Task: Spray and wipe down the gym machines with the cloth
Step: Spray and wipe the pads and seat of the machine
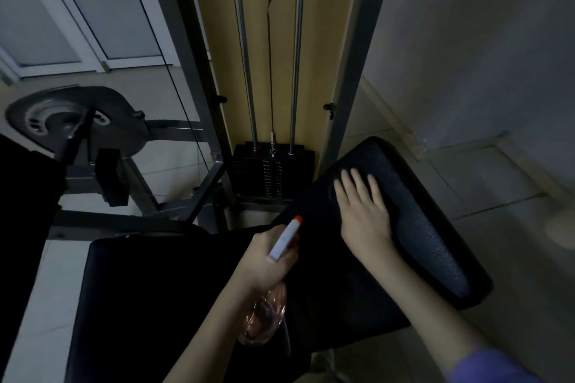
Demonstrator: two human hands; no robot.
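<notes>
My left hand (264, 258) grips a clear spray bottle (264, 317) with a white head and orange nozzle (287, 238), pointing up toward the black padded seat. My right hand (362, 211) lies flat with straight fingers on a dark cloth (323, 211) spread over the black pad (435, 246) of the machine. The cloth is hard to tell from the pad in the dim light. A second black pad (149, 298) lies below and left of my left hand.
Behind the pads stands a weight stack (272, 169) with two chrome guide rods (245, 50) and a grey frame (351, 71). A round plate-like cam (77, 120) and grey bars sit at left. A wall (482, 40) rises at right over tiled floor.
</notes>
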